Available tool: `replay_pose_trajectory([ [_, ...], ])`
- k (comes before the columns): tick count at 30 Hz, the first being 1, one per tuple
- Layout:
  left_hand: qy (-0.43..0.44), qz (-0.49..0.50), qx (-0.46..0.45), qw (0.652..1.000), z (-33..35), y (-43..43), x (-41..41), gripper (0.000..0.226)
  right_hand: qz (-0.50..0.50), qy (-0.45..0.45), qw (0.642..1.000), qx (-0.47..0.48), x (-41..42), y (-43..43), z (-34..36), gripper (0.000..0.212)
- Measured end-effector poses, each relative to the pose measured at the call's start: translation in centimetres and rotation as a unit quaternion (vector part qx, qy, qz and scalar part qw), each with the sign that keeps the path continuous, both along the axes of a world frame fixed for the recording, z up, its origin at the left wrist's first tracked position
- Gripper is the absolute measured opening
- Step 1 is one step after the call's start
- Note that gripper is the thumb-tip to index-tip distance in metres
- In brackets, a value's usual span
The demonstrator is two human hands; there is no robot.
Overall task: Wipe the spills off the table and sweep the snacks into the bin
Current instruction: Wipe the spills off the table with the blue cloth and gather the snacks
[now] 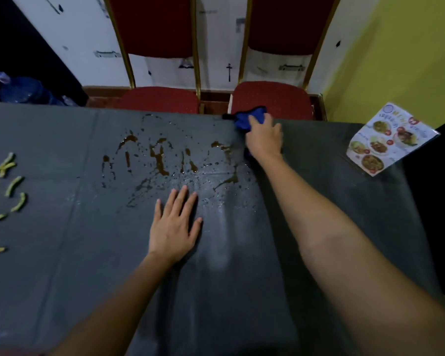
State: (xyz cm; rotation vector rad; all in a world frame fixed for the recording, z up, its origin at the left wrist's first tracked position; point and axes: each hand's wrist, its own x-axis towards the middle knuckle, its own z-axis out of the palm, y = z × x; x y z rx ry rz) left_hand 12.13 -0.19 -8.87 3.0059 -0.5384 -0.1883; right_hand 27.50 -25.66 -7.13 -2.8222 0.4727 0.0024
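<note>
Right hand (263,138) clamped on blue cloth (249,118) at far table (62,253) edge, upper centre. Left hand (174,227) flat, fingers apart, below brown spills (159,160). Snacks (8,186) at left edge

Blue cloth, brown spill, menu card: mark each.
blue cloth (251,116), head view, bunched part beyond the fingers
brown spill (161,160), head view, thick streak mid-puddle
menu card (385,140), head view, middle of the printed face
</note>
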Motion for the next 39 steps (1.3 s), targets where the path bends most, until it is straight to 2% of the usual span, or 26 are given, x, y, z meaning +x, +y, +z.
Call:
replay_pose_trajectory([
  [4, -0.001, 0.011, 0.0, 1.0, -0.1, 2.4, -0.1, 0.061, -0.167, 0.0, 0.986, 0.022, 0.0, -4.0, -0.2, 0.047],
  [6, 0.008, 0.02, -0.004, 1.0, -0.5, 3.2, -0.5, 0.061, -0.186, 0.009, 0.982, 0.011, 0.7, -2.9, -0.1, 0.046],
  [9, 0.024, 0.023, -0.015, 0.999, -0.7, 3.6, -0.4, 0.06, -0.154, 0.015, 0.988, -0.006, 1.9, 0.5, 0.6, 0.046],
  [15, 0.046, 0.019, -0.014, 0.999, -0.5, 4.6, -0.8, 0.061, 0.045, 0.029, 0.999, -0.009, 2.1, 10.2, 0.3, 0.05],
  [18, 0.058, 0.04, -0.009, 0.997, -0.5, 4.6, -1.0, 0.061, 0.094, 0.045, 0.994, -0.019, 1.9, 12.2, 0.3, 0.052],
  [23, 0.064, 0.013, -0.002, 0.998, 0.5, 4.1, -0.3, 0.06, 0.042, 0.04, 0.998, -0.029, 0.7, 5.9, 0.7, 0.051],
  [28, 0.067, -0.012, 0.024, 0.997, 0.4, 4.4, -0.1, 0.06, -0.104, 0.032, 0.994, -0.027, -3.6, -1.5, 0.1, 0.05],
  [33, 0.079, -0.016, 0.023, 0.996, 0.5, 4.7, 0.0, 0.064, -0.217, 0.053, 0.975, -0.013, -4.3, -0.3, 0.4, 0.048],
  [36, 0.068, -0.039, 0.012, 0.997, 0.5, 5.0, 0.3, 0.064, -0.203, 0.054, 0.978, -0.016, -3.2, 3.9, 1.2, 0.046],
  [39, 0.08, -0.06, 0.015, 0.995, 0.9, 5.4, 0.8, 0.064, -0.102, 0.051, 0.993, -0.023, -3.1, 9.3, 1.2, 0.049],
])
